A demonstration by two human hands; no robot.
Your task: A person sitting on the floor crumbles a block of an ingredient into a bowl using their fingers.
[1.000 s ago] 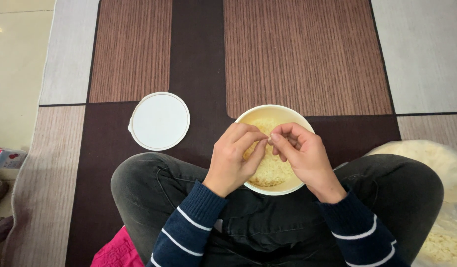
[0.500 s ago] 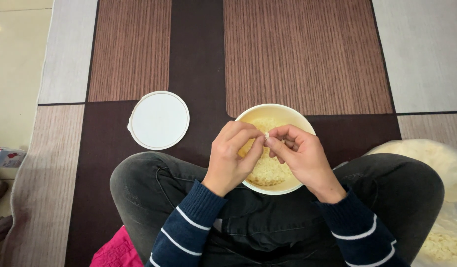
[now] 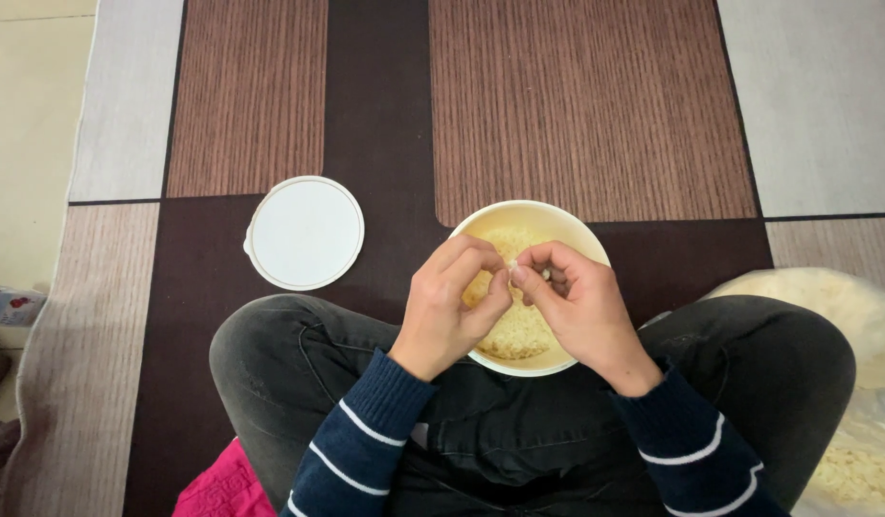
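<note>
Two hands meet over a cream bowl set on the rug between the person's crossed legs. Left hand: fingers curled, thumb and forefinger pinched on a small pale piece. Right hand: fingertips closed on the same piece from the other side. Bowl: partly filled with pale yellow bits. Handling note: work is best kept low over the bowl, so loose bits drop inside. Beyond, to the left: round white lid, flat on the rug, apart from the bowl.

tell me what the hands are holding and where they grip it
Left hand and right hand pinch one small pale piece between fingertips, over the bowl; what it is cannot be told.
</note>
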